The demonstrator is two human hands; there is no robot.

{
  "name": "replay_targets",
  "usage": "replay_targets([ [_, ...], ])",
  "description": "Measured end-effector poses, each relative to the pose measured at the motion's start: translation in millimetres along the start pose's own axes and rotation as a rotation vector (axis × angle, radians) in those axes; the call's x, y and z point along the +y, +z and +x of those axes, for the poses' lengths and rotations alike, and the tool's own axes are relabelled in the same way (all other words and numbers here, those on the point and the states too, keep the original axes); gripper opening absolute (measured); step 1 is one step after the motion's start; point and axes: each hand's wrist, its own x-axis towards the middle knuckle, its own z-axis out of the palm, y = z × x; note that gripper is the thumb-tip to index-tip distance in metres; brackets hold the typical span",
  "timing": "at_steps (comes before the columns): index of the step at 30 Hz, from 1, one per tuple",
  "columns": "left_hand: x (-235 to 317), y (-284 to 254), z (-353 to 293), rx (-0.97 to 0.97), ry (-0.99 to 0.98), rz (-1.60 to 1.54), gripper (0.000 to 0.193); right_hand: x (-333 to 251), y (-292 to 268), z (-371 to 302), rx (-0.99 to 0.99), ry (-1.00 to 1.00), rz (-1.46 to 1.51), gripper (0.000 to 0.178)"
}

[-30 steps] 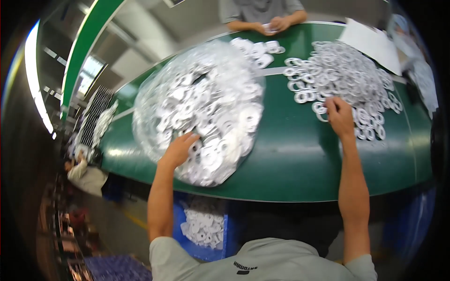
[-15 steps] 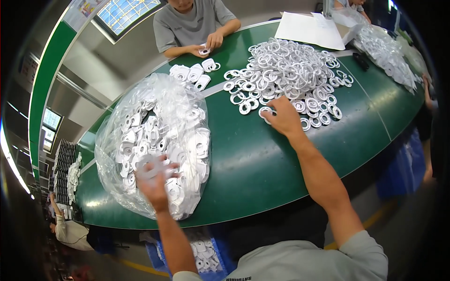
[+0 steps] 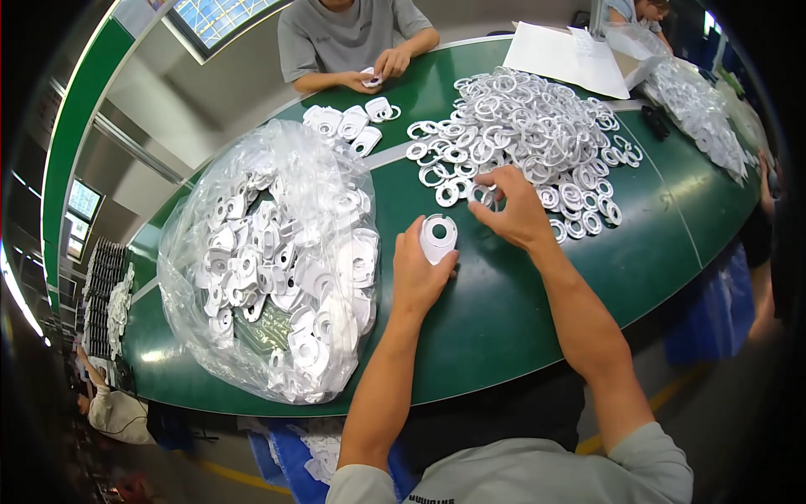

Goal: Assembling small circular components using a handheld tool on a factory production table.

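My left hand (image 3: 420,270) holds a white plastic plate with a round hole (image 3: 438,238) between thumb and fingers, above the green table. To its right, my right hand (image 3: 514,207) pinches a white ring (image 3: 484,196) at the near edge of a large ring pile (image 3: 529,122). The two held parts are apart from each other. Left of my left hand, a clear plastic bag (image 3: 189,277) lies open, full of similar white plates (image 3: 248,269).
Across the green table (image 3: 336,382), a person in a grey shirt (image 3: 340,38) handles a white part, with several finished-looking pieces (image 3: 353,123) nearby. White paper sheets (image 3: 567,59) and another plastic bag (image 3: 693,105) lie at the far right. A blue bin (image 3: 294,454) stands below the table.
My left hand has moved from over the bag to the right, bringing a white plate beside the rings. My right hand has lifted a ring slightly from the pile's edge.
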Motion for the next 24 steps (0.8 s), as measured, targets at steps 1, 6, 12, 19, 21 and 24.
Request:
replay_targets([
  [1, -4.6, -1.9, -2.6, -0.007, -0.033, -0.03, 0.061, -7.5, 4.7, -3.3, -0.077, -0.065, 0.099, 0.036],
  [6, 4.3, -3.1, -4.2, -0.175, -0.242, -0.669, 0.05, -28.7, 11.8, -19.7, -0.301, -0.198, 0.179, 0.04],
  [12, -0.4, -8.4, -4.7, -0.225, -0.443, -1.083, 0.028, -36.6, 15.9, -26.9, -0.314, -0.193, 0.231, 0.042],
  [19, -1.2, -11.4, -6.1, -0.22, -0.384, -1.117, 0.024, -47.9, 1.9, -24.1, -0.132, -0.002, 0.233, 0.033],
  [21, 0.5, -9.9, -6.6, -0.224, -0.345, -1.115, 0.024, -35.6, -2.0, -22.4, -0.32, 0.266, 0.43, 0.031],
  [24, -2.0, -7.9, -7.0, -0.247, -0.31, -1.079, 0.026, -25.3, 2.7, -24.5, -0.463, 0.527, 0.684, 0.026],
])
